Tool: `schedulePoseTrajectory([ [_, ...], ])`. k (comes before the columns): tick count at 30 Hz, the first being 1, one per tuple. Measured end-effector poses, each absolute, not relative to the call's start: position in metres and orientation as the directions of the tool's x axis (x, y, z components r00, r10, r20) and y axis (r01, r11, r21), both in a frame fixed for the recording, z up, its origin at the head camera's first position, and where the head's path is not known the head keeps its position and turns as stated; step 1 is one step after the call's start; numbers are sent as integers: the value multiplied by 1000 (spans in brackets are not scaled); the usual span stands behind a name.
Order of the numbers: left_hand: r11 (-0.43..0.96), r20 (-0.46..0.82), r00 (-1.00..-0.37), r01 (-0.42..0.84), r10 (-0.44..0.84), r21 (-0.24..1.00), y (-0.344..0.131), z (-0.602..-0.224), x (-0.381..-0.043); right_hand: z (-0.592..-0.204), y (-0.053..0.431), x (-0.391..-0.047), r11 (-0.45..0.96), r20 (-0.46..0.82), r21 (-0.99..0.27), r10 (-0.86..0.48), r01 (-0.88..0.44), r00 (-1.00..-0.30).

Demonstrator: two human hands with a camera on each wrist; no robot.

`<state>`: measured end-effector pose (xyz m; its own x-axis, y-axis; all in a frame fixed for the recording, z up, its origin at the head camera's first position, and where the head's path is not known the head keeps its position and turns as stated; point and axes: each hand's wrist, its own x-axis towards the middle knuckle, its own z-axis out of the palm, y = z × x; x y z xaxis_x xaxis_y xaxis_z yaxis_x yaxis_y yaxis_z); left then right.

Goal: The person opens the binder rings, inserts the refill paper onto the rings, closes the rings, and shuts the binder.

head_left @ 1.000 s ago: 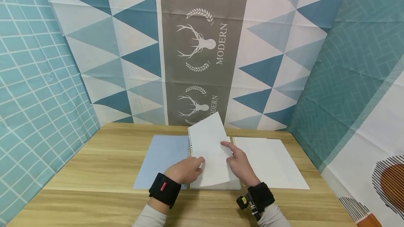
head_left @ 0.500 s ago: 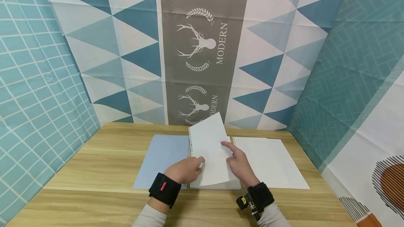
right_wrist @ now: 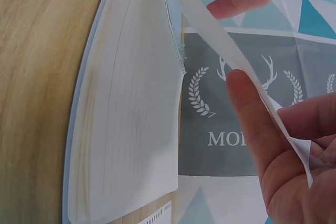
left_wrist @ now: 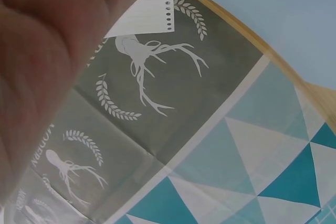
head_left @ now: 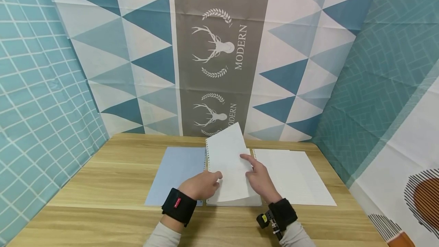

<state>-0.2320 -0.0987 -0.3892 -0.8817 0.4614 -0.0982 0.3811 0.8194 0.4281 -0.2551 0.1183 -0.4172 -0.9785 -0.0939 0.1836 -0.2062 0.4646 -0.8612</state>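
Observation:
White loose-leaf paper point(head_left: 228, 163) with a row of punched holes stands tilted over an open ring notebook point(head_left: 178, 174). My left hand point(head_left: 200, 185) grips its lower left side, the thumb on the front. At the right edge, my right hand point(head_left: 260, 178) pinches the paper, index finger stretched across its face. The right wrist view shows the paper point(right_wrist: 220, 38) nearly edge-on, bowed between the fingers, above the notebook's page stack point(right_wrist: 131, 129). In the left wrist view the punched holes of the paper point(left_wrist: 152, 14) show past my palm point(left_wrist: 47, 45).
More white lined sheets point(head_left: 295, 178), partly overlapping, lie right of the notebook. All rests on a wooden table point(head_left: 113, 190). A patterned cloth point(head_left: 219, 68) hangs behind, with other cloths on both sides.
The paper's top has shifted very slightly to the right. Both hands keep their hold, and the notebook and the sheets on the right have not moved.

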Motion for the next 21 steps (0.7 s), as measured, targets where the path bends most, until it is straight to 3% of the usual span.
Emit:
schedulePoseTrajectory([
  [21,843,-117,-889,368,442,392,-99,-387,-231,-419,118,-256,478,173,-854,-108,-204,-979],
])
